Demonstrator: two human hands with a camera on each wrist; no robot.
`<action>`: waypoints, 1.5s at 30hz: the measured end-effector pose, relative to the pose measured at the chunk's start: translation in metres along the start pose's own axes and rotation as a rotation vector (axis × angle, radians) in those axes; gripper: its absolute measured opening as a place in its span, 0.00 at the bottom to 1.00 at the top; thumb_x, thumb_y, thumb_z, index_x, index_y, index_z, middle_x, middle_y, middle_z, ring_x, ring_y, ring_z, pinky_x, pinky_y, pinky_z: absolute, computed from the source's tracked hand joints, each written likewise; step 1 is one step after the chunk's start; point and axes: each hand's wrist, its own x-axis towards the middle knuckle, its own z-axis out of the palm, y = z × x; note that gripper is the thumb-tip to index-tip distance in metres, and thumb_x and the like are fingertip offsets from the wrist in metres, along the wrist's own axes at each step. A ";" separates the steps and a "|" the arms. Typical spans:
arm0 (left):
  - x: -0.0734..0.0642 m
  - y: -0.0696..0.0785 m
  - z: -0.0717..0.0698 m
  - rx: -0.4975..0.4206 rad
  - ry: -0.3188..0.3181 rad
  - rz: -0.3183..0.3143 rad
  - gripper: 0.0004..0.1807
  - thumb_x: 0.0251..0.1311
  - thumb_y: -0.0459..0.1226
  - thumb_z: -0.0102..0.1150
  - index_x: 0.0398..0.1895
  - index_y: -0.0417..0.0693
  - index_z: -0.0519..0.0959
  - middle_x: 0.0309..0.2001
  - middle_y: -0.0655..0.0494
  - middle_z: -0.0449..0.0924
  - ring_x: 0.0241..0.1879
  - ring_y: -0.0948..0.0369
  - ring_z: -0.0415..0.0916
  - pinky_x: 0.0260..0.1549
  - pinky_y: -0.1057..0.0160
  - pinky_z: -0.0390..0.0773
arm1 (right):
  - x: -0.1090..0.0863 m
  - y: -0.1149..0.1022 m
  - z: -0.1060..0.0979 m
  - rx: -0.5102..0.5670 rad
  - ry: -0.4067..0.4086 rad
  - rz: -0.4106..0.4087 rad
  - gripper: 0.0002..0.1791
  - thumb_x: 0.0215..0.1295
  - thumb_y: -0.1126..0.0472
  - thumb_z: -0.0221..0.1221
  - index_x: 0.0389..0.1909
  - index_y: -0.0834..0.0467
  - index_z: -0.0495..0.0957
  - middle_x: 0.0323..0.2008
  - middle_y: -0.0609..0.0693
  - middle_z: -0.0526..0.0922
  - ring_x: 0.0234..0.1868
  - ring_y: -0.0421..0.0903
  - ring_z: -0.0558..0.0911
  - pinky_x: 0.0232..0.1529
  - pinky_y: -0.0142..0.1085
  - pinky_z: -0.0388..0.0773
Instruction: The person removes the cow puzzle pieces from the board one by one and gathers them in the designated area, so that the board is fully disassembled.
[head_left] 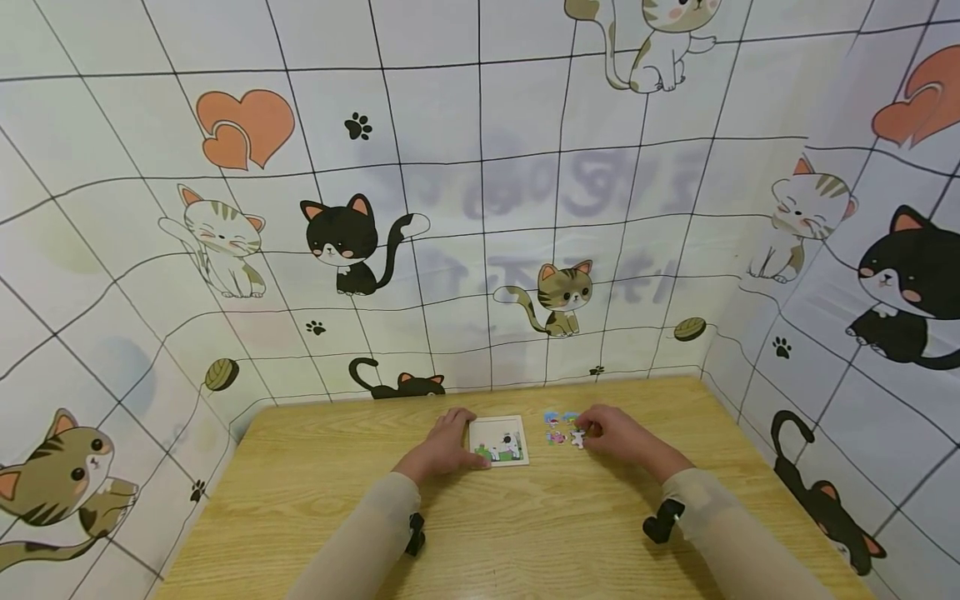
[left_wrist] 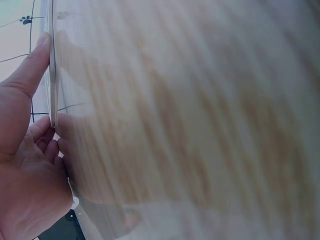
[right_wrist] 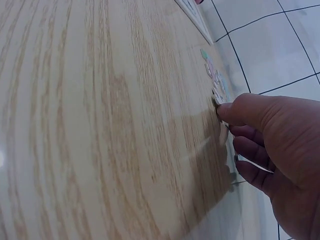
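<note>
A square puzzle tray [head_left: 498, 427] with a pale frame lies on the table, its lower part filled with picture pieces. My left hand [head_left: 448, 446] holds the tray at its left side, thumb at the near corner and fingers by the far one. In the left wrist view the thumb [left_wrist: 37, 67] lies along the tray's edge [left_wrist: 52, 65]. Right of the tray lie several loose puzzle pieces [head_left: 553, 419]. My right hand [head_left: 618, 436] pinches a white puzzle piece [head_left: 577, 439] at the near right of this group; the right wrist view shows the thumb [right_wrist: 235, 111] on its edge.
The wooden table [head_left: 495, 533] reaches back to a white wall cloth [head_left: 450, 333] with black grid lines and cartoon cats. The cloth also rises at the left and right. A black wrist device [head_left: 663, 521] sits on the right sleeve, another [head_left: 416, 535] on the left.
</note>
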 end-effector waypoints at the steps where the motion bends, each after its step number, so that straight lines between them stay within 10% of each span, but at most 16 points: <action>1: 0.000 0.001 0.000 -0.001 0.001 0.001 0.54 0.59 0.54 0.86 0.81 0.41 0.66 0.80 0.45 0.63 0.77 0.42 0.62 0.77 0.38 0.64 | 0.000 0.000 0.000 0.004 0.000 0.001 0.16 0.74 0.69 0.70 0.60 0.67 0.85 0.49 0.53 0.85 0.45 0.46 0.82 0.49 0.50 0.83; 45: -0.002 0.003 -0.001 -0.003 -0.005 -0.015 0.54 0.59 0.53 0.86 0.81 0.42 0.66 0.80 0.46 0.62 0.77 0.42 0.61 0.77 0.37 0.63 | 0.004 -0.002 0.003 0.046 0.011 -0.027 0.16 0.73 0.67 0.72 0.57 0.66 0.85 0.47 0.54 0.84 0.46 0.48 0.81 0.48 0.46 0.83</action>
